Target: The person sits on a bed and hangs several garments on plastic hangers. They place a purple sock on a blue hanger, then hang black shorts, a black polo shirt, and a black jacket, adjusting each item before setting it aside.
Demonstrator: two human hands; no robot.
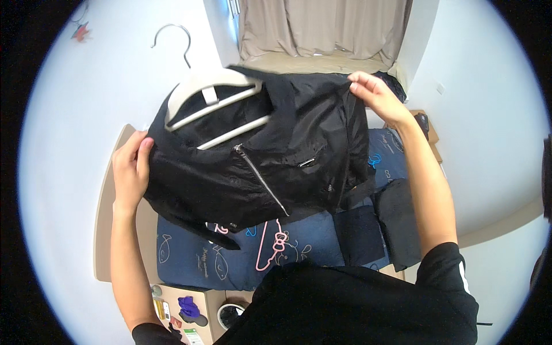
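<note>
A black zip jacket hangs spread between my two hands, over the bed. Inside its neck sits a white hanger with a metal hook that stands up above the collar. My left hand pinches the jacket's left shoulder, thumb against fingers. At the other shoulder, higher up, my right hand grips the cloth between thumb and fingertips. The silver zip is partly undone below the collar. The lower part of the jacket hangs out of sight behind its front.
On the blue fish-patterned bed lie a pink hanger, blue hangers and folded dark clothes. A small table with a purple cloth and a white bin stand at the lower left. Beige curtains hang at the back.
</note>
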